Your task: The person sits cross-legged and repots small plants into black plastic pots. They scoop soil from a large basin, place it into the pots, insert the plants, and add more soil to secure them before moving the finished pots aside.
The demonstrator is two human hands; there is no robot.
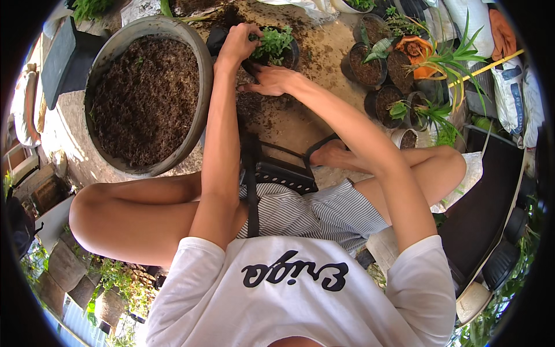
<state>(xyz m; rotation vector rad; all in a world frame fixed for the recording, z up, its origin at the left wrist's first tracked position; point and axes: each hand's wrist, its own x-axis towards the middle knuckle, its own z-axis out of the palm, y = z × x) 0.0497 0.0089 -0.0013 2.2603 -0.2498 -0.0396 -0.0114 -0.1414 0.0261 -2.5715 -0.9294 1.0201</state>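
A small leafy green plant (274, 41) grows in a round black pot (295, 56) on the ground before me. My left hand (239, 43) is at the left side of its foliage, with thumb and index finger closed at the outer leaves. My right hand (274, 81) lies lower, at the near side of the pot. Its thumb points left and stands apart from the fingers, whose dark tips are in shadow against the pot. What those fingertips touch is hidden. Loose dark soil (251, 104) is scattered on the ground below the hands.
A large round tub (207, 86) of brown potting mix (145, 99) stands close on the left. Several small potted plants, including a black pot (368, 65), crowd the right. A black perforated container (284, 173) sits between my legs. Filled sacks (507, 97) stand far right.
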